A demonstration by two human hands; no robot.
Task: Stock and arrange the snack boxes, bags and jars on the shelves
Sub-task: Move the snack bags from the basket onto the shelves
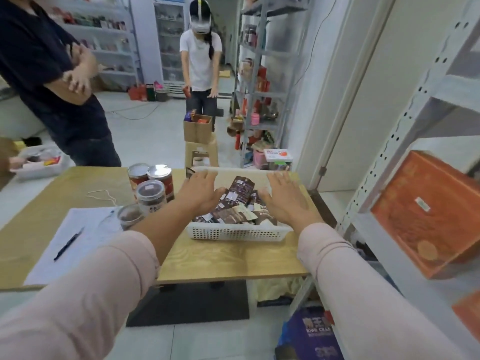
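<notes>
— Left hand (pixel 201 192) and right hand (pixel 288 201): how are they held?
— Both are held flat, palms down, with the fingers straight and spread, and nothing is gripped. They are stretched over the white perforated plastic basket (pixel 237 233), one toward each side. Whether the bags are touched cannot be told.
— Where are the goods found?
— Brown foil snack bags (pixel 240 189) are heaped in the basket, which is set on the pale wooden table (pixel 228 258) near its right edge. Two red-labelled jars with silvery tops (pixel 159 178) and a clear jar of dark contents (pixel 150 194) are stood just left of the basket. An orange cardboard box (pixel 426 211) is kept on the grey metal shelf rack (pixel 389 141) at the right.
— What else is seen on the table?
— A white paper sheet (pixel 78 237) is laid at the left, with a dark pen (pixel 68 244) on it.
</notes>
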